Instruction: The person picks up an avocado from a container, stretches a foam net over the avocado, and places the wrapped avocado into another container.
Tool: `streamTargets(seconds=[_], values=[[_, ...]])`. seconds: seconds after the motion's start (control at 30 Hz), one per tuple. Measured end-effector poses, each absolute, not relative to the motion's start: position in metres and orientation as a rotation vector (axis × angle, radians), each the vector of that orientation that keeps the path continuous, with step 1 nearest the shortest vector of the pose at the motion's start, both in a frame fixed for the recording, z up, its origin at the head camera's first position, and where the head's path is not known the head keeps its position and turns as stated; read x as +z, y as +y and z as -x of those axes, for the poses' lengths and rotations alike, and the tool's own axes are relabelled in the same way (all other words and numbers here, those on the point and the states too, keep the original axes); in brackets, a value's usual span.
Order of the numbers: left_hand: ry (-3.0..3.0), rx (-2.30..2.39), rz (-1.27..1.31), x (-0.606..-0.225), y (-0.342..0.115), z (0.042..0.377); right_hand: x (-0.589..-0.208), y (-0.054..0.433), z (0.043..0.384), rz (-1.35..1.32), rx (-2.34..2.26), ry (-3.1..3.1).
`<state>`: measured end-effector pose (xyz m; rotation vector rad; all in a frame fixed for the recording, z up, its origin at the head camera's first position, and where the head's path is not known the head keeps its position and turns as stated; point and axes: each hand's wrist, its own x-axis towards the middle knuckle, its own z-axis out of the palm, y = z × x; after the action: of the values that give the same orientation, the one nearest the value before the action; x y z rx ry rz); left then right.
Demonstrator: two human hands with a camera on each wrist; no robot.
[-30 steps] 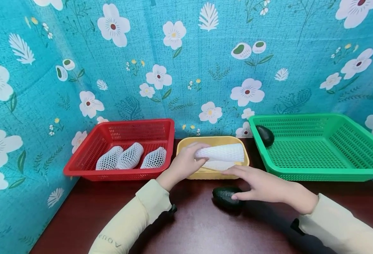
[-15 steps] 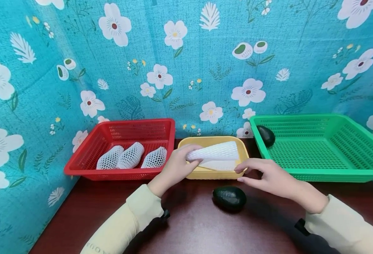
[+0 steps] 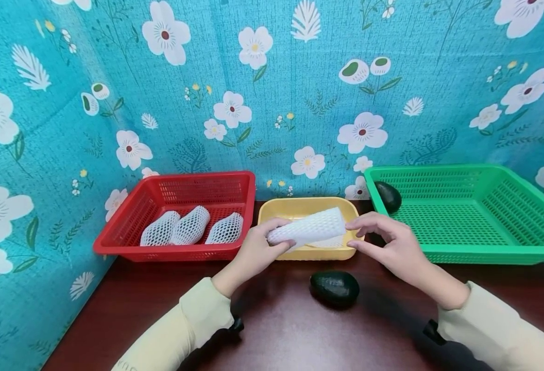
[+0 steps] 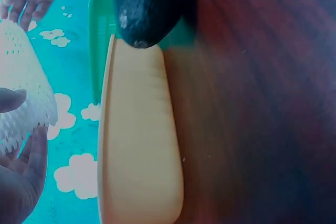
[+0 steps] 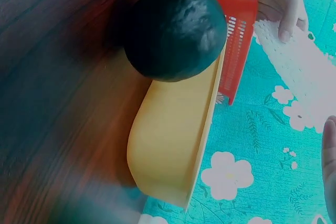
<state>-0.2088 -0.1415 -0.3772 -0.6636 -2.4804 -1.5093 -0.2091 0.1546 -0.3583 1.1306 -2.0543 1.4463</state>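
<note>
Netting (image 3: 306, 227) is pinched in the left hand (image 3: 255, 251).

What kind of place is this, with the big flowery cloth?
Probably a work table for fruit; I can't tell what building it's in. Clues: a dark avocado on it, a red basket with netted bundles, and a white net sleeve in the left hand.

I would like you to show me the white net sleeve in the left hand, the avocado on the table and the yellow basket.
White net sleeve (image 3: 310, 226), head view: middle of its side.
Avocado (image 5: 176, 32), right wrist view: middle of its dark skin.
Yellow basket (image 4: 139, 135), left wrist view: its outer wall.
</note>
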Motion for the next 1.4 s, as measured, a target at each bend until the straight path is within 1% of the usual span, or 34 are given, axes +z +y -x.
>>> streamTargets(seconds=[0.4, 0.67, 0.87, 1.17, 1.4], values=[[-2.49, -1.634, 0.634, -0.392, -0.143, 0.199, -0.365, 0.141, 0.205, -1.013, 1.484, -2.13], [-2.478, -1.639, 0.612, -0.394, -0.139, 0.196, -0.364, 0.133, 0.21, -0.987, 1.283, -2.192], [-2.446, -1.615, 0.645, -0.392, -0.135, 0.194, -0.363, 0.131, 0.209, -0.955, 1.307, -2.272], [-2.565, -1.492, 0.685, -0.373, -0.126, 0.193, -0.363, 0.128, 0.211, -1.18, 1.133, -2.141], [-2.558, -1.623, 0.742, -0.364, -0.128, 0.19, -0.363, 0.122, 0.208, -1.409, 0.946, -1.979]])
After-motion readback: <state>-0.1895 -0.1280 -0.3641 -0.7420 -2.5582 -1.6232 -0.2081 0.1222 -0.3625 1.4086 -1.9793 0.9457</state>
